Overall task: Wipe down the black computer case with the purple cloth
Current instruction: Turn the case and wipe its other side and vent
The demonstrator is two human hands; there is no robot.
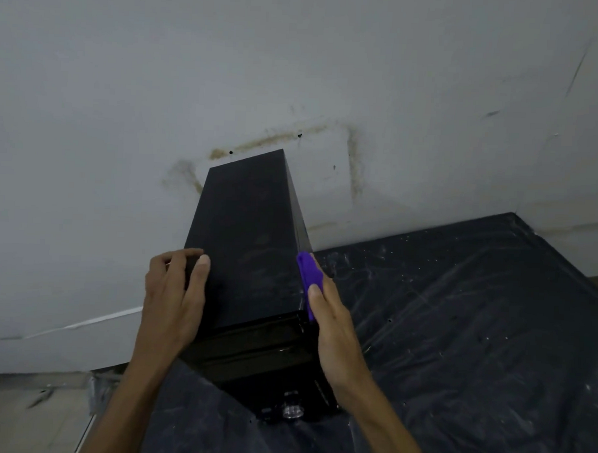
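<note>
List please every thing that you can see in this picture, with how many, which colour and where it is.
computer case: 1, black, standing on the sheet at centre, in front of the wall
purple cloth: 1, purple, on the case's right side near its top edge, under the right hand
plastic sheet: 1, black, wrinkled and dusty, under the case and spreading to the right
round button: 1, clear, low on the case's glossy front
wall: 1, grey-white, behind the case
stains: several, brown, on the wall above the case
floor: 1, pale, lower left corner
left hand: 1, grips the case's top left edge, thumb on top
right hand: 1, presses the cloth against the case's right side
</note>
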